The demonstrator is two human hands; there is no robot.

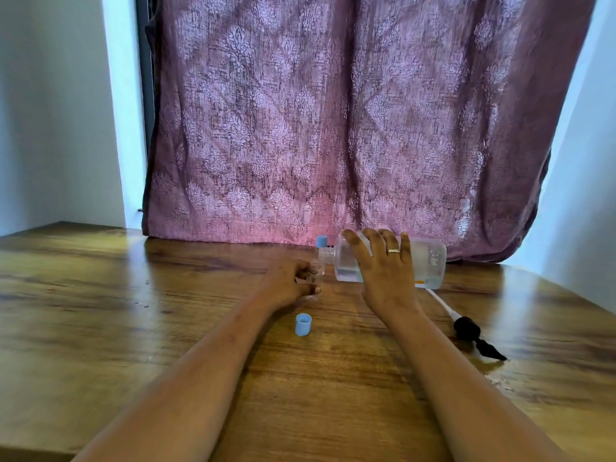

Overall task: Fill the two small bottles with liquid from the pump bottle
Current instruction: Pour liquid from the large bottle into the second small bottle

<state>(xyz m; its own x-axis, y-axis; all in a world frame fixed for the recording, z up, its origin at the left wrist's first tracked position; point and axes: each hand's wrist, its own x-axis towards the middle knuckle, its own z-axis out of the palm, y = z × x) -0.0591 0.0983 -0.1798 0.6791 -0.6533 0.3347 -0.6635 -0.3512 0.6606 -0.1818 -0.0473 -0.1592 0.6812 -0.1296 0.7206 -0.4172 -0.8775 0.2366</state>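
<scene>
My right hand (380, 261) grips the large clear bottle (430, 261), tipped on its side with its threaded neck pointing left. Clear liquid pools along its lower side. My left hand (293, 281) holds a small clear open bottle (315, 270) upright on the table, right below the big bottle's neck. Behind it stands a second small bottle with a blue cap (321, 242), its body mostly hidden. A loose blue cap (303, 324) lies on the table near my left wrist. The black pump head with its white tube (468, 330) lies on the table to the right.
The wooden table (133, 311) runs up to a mauve patterned curtain (333, 128) at the back. A wet patch (500, 378) glistens on the wood beside the pump nozzle. White walls stand on either side.
</scene>
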